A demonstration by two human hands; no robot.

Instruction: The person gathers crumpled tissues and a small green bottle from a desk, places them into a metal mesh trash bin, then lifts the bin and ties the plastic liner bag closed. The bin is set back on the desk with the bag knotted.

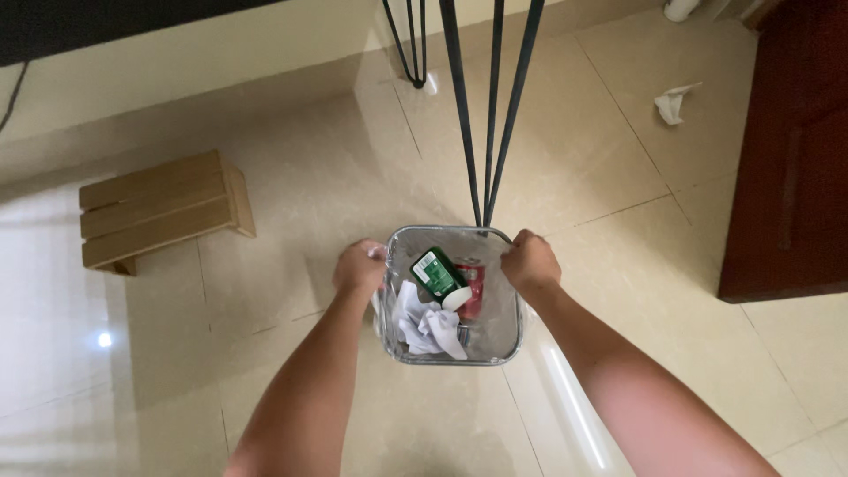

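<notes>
Both hands grip one small waste bin (452,357) from above: the left hand (359,267) is closed on its left rim, the right hand (529,263) closed on its right rim, so they sit apart with the bin between them. It is a see-through, square-mouthed bin with rounded corners and a shiny rim, standing on the pale tiled floor (353,159) just before thin black metal legs (495,106). Inside lie a green bottle (435,275), a red can (473,284) and crumpled white paper (424,325). A low wooden stool (163,210) stands well apart to the left.
</notes>
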